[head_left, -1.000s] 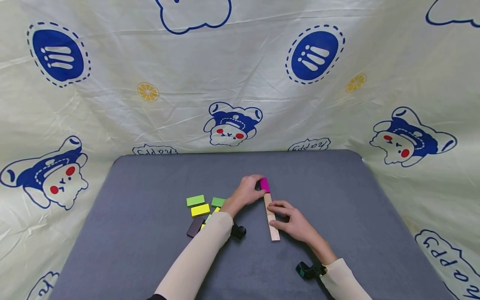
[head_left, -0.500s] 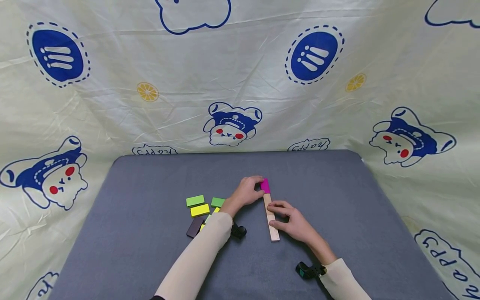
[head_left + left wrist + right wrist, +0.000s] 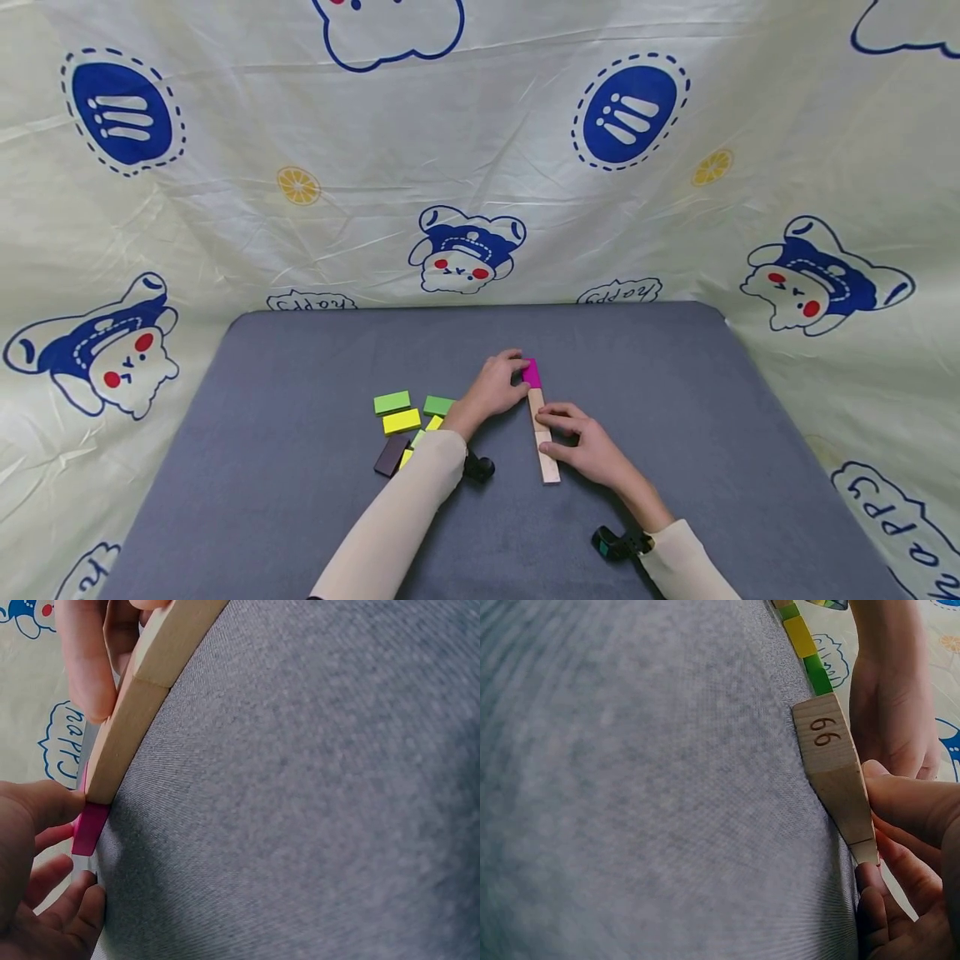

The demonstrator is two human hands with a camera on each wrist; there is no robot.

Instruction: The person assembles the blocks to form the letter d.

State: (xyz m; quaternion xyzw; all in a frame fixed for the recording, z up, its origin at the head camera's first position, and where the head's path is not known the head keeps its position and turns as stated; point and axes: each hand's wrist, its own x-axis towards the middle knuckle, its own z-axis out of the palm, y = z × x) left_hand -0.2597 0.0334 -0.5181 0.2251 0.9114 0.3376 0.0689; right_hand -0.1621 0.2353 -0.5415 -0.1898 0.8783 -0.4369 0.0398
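Two plain wooden blocks lie end to end on the grey table; the near block carries the number 66 in the right wrist view, and the far block follows on. A magenta block continues the row at its far end. My left hand pinches the magenta block, its thumb right at the joint with the wood. On the right side of the row, my right hand holds the wooden blocks with thumb and fingertips. Part of the magenta block is hidden behind the left fingers.
Left of the row lie several loose blocks: a green block, a yellow block, a dark block and others partly hidden by the left sleeve. A patterned cloth hangs behind the grey table.
The magenta block has shifted very slightly at the row's far end, with the left fingers on it. My right hand and the wooden blocks stay nearly where they were.
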